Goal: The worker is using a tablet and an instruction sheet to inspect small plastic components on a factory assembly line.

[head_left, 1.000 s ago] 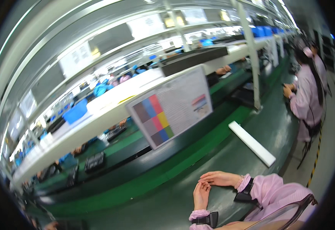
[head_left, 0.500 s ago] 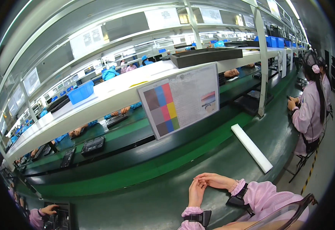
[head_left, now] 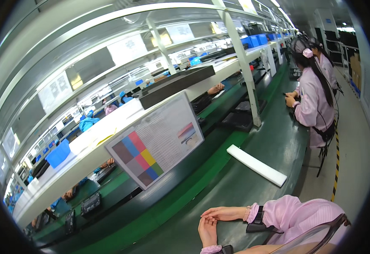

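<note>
Two bare hands meet at the fingertips low in the frame: your left hand (head_left: 207, 234) points up and away from you, its wrist near the lower edge, while your right hand (head_left: 226, 213) reaches in from the right, wrist nearly level, fingers over the left's tips. Both have fingers loosely extended rather than clenched; what lies beneath your palms is hidden, so you cannot tell whether they cover anything small. Your left forearm is cut off by the lower edge, and an eyeglass frame (head_left: 320, 235) crosses your right pink sleeve (head_left: 303, 211). A black wrist strap (head_left: 257, 223) shows on your right; its left counterpart is only partly in view.

Under your hands runs the dark green bench (head_left: 278, 142). Beyond them, well apart, a white bar (head_left: 257, 165) lies flat on it, slanting. Farther off, a sheet with colour blocks (head_left: 157, 142) hides part of the line behind it. On your right, a co-worker in pink (head_left: 314, 95) sits side-on, holding something too small to make out. Past a black tray (head_left: 178, 86) on the shelf, distant workers dissolve into glare.
</note>
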